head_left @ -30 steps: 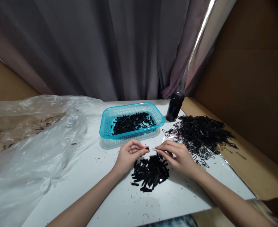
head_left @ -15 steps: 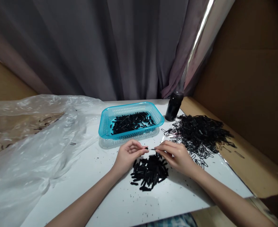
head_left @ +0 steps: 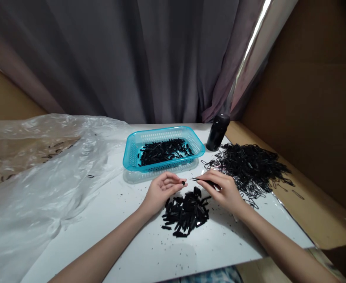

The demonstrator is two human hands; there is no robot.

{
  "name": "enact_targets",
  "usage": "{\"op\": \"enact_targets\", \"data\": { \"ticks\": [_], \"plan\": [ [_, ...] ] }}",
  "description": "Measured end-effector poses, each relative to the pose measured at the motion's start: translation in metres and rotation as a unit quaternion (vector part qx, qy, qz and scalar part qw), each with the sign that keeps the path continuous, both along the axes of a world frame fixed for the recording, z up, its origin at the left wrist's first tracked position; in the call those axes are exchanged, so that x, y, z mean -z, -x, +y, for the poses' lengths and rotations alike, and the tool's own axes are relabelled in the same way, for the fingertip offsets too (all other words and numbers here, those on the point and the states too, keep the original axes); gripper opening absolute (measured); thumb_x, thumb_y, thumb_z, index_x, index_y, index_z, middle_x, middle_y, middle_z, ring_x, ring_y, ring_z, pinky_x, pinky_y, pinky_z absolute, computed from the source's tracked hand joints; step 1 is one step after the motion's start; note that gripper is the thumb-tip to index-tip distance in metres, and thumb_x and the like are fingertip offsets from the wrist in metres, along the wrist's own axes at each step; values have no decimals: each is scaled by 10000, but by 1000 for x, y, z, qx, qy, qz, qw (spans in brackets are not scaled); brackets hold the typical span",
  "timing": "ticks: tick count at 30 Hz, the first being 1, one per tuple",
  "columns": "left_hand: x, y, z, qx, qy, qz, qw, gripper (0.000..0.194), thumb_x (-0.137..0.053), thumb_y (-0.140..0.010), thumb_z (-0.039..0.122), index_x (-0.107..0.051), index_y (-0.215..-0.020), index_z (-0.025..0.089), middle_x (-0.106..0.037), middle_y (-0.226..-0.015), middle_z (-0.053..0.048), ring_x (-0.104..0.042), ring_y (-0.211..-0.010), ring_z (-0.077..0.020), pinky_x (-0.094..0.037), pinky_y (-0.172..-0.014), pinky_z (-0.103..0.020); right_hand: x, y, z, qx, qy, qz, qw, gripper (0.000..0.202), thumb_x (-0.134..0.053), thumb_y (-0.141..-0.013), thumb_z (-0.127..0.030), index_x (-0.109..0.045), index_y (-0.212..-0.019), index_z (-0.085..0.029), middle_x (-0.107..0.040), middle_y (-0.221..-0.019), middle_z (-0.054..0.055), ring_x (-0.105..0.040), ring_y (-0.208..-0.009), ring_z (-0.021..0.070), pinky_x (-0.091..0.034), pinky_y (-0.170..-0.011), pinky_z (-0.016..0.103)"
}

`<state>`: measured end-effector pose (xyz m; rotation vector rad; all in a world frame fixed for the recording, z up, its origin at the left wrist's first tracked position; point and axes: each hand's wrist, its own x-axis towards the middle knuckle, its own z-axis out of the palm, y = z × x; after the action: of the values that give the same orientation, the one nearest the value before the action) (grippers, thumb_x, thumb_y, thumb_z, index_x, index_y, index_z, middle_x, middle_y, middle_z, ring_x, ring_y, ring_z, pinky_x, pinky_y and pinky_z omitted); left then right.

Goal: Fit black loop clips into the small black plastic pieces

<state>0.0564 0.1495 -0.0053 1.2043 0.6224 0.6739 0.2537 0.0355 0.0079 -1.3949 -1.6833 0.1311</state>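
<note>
My left hand (head_left: 161,190) pinches a small black piece (head_left: 183,183) between thumb and fingertips. Facing it, my right hand (head_left: 222,191) is closed round dark tweezers (head_left: 195,179), whose thin pale tips point left at the piece, a small gap apart from it. Below both hands, a pile of short black strips (head_left: 186,214) lies on the white board (head_left: 131,243). Just behind the hands stands a turquoise basket (head_left: 127,155) with many similar black pieces (head_left: 163,152) inside.
At right lies a large heap of black wire-like loops (head_left: 251,167). A dark cylindrical container (head_left: 218,133) stands behind it. Crumpled clear plastic (head_left: 81,184) spreads over the left side. A grey curtain (head_left: 102,59) closes the back, and a cardboard wall (head_left: 314,98) rises at right.
The tweezers in my right hand have drawn slightly back and up, opening a gap to the black piece. My left hand keeps its pinch almost in place.
</note>
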Motion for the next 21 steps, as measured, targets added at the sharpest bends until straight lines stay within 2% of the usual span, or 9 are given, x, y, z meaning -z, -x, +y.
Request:
{"op": "enact_targets", "data": {
  "ticks": [6, 13, 21],
  "plan": [
    [5, 0, 2, 12, 10, -12, 1000, 440, -929, -654, 394, -630, -890, 174, -817, -998, -82, -794, -939, -229, -613, -847, -301, 2, 2, -2, -13, 14, -38, 999, 166, -593, -1000, -253, -745, -1034, -196, -739, -884, 66, -648, -681, 156, -514, -657, 284],
    [3, 0, 0, 11, 0, -11, 1000, 400, -909, -688, 378, -618, -878, 180, -820, -974, -68, -796, -918, -222, -611, -837, -298, 2, 5, -2, -11, 12, -60, 998, 167, -584, -1004, -248, -743, -1020, -201, -721, -840, 50, -587, -612, 132, -483, -616, 265],
    [7, -1, 1, 12, -11, -10, 1000, 378, -891, -717, 378, -612, -889, 190, -821, -970, -65, -794, -923, -227, -615, -855, -325, 3, 3, -2, -10, 10, -81, 997, 174, -573, -1008, -246, -739, -1038, -203, -731, -858, 51, -605, -606, 125, -479, -593, 250]
  ]
}}
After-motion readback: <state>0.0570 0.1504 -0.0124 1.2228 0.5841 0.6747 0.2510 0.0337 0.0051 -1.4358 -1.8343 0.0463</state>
